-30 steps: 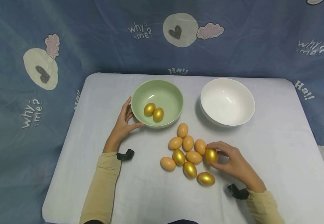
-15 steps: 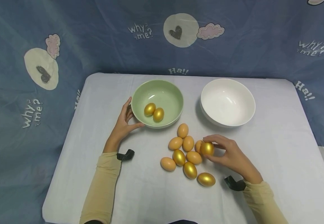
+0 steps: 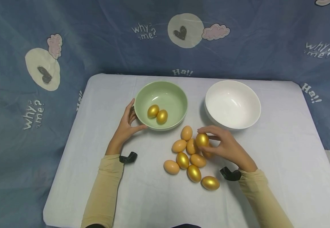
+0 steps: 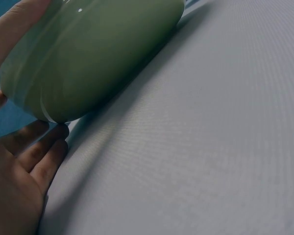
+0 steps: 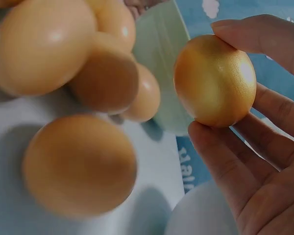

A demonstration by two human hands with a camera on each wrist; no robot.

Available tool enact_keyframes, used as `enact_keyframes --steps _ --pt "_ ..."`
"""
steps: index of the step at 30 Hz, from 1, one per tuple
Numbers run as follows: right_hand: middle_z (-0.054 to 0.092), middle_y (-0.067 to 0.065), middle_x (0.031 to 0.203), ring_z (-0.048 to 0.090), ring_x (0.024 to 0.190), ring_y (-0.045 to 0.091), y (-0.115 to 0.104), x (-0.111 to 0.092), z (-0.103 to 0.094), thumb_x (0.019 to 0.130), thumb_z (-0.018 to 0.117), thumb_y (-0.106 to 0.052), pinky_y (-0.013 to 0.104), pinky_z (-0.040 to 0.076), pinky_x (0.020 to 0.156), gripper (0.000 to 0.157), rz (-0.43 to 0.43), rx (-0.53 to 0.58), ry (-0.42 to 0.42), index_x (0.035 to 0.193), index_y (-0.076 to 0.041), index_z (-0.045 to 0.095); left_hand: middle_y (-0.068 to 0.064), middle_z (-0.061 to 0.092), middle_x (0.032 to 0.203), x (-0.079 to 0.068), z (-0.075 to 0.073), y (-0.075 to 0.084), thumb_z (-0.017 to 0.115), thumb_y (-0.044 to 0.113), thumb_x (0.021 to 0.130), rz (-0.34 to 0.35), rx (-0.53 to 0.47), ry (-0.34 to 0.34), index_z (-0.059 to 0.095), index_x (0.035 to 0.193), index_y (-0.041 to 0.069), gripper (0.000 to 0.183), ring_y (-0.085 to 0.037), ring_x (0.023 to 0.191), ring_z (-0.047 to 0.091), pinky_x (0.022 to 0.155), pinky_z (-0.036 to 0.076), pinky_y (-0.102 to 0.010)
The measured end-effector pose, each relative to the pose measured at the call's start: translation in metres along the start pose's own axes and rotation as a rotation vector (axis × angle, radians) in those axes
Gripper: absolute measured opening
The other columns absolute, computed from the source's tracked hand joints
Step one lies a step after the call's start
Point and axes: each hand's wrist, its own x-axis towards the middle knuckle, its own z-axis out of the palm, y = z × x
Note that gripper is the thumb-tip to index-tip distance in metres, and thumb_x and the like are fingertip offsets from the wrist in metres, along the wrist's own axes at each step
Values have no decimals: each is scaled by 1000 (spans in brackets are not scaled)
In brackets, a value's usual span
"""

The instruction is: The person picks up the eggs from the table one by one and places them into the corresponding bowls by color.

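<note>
My right hand (image 3: 226,145) pinches a gold egg (image 3: 202,139) between thumb and fingers. In the right wrist view this gold egg (image 5: 215,81) is held above the table, with brown eggs (image 5: 81,166) to its left. My left hand (image 3: 125,126) holds the left side of a green bowl (image 3: 172,95), thumb at the front rim. Seen from the left wrist, the fingertips (image 4: 59,132) touch low on the green bowl (image 4: 103,54). Two gold eggs (image 3: 162,116) lie inside it. Several brown eggs (image 3: 179,146) and three gold eggs (image 3: 194,173) lie on the table before the bowls.
A white bowl (image 3: 231,104) stands at the back right, right of the green one. The white-covered table (image 3: 150,202) ends at a blue printed cloth (image 3: 111,47) behind. One brown egg (image 3: 207,152) is partly hidden by my right hand.
My right hand has lifted the gold egg off the right of the group and carried it up and left, toward the green bowl. The left hand stays at the bowl.
</note>
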Motion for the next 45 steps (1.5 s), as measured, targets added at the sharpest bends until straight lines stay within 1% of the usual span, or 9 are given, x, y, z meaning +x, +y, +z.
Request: enact_keyframes --steps 6,9,13,19,25,28,33,40,45 --pt "69 6 133 63 125 19 -8 21 -1 82 87 -7 37 61 101 53 -1 3 -24 131 -14 68 -7 34 167 0 0 1 92 5 75 1 14 2 15 166 34 123 -28 153 38 128 34 -32" --pt "69 5 132 63 125 19 -12 31 -2 83 86 -7 38 61 102 51 -18 18 -38 131 -13 68 -8 35 167 0 0 1 92 6 75 5 13 1 15 166 33 123 -28 153 37 129 34 -33" --pt "69 2 133 61 128 19 -17 46 -5 83 86 -7 35 60 103 50 -31 40 -48 130 -14 69 -7 34 168 0 0 0 92 5 76 5 15 1 14 166 32 122 -28 154 37 129 33 -36" --pt "69 9 134 62 128 22 -24 71 -9 83 86 -7 36 59 106 49 -50 47 -74 130 -8 69 -7 32 168 1 -1 1 91 1 75 -8 6 0 12 167 30 125 -27 154 36 129 33 -37" --pt "69 5 133 61 128 19 -29 93 -12 83 88 -12 36 58 106 50 -54 46 -96 129 -11 69 -7 33 168 0 -2 1 91 -1 75 -5 2 -1 12 167 31 124 -27 154 36 129 33 -38" --pt "69 6 132 62 127 19 -31 103 -12 83 87 -12 35 59 106 49 -60 50 -90 129 -11 70 -6 34 168 0 -2 0 91 2 76 -1 8 -3 13 166 33 123 -26 154 37 129 33 -37" --pt "70 7 127 64 123 19 -33 116 -12 82 87 -11 38 60 103 46 -71 50 -82 126 -10 71 -5 35 168 1 -1 0 92 6 76 10 10 -6 14 167 30 122 -26 154 37 129 33 -38" --pt "69 3 128 64 123 20 -37 139 -11 83 88 -15 40 60 104 47 -26 27 -106 127 -12 70 -6 34 168 1 -2 0 92 6 76 12 7 -8 14 166 33 122 -27 153 37 129 34 -36" --pt "70 4 131 63 126 18 -40 156 -6 85 86 -19 38 58 106 47 -19 19 -125 128 -12 70 -7 35 167 0 -1 0 92 7 76 2 6 -5 14 167 30 122 -27 153 38 129 34 -36"
